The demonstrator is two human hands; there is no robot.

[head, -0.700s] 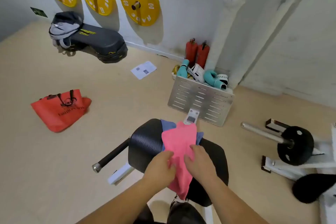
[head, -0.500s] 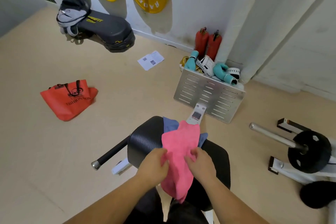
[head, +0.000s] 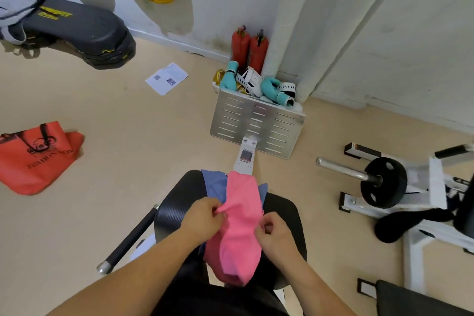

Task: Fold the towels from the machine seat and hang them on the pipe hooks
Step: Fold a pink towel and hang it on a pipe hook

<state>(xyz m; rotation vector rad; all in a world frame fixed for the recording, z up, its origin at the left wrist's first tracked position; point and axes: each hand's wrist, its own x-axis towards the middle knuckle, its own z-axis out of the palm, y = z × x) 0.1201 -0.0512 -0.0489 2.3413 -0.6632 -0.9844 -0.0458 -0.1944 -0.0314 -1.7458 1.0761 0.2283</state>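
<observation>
On machine seat: pink towel draped atop blue towel. Side edges pinched by left hand and right hand, fingers clenched on cloth, likely squaring it for fold. No pipe hooks in view.

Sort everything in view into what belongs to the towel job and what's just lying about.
Job: pink towel, pinched by left hand and right hand; blue towel under it; machine seat.
Lying about: red bag, paper leaflet, metal bin of boxing gloves, fire extinguishers, black weight plate.
</observation>
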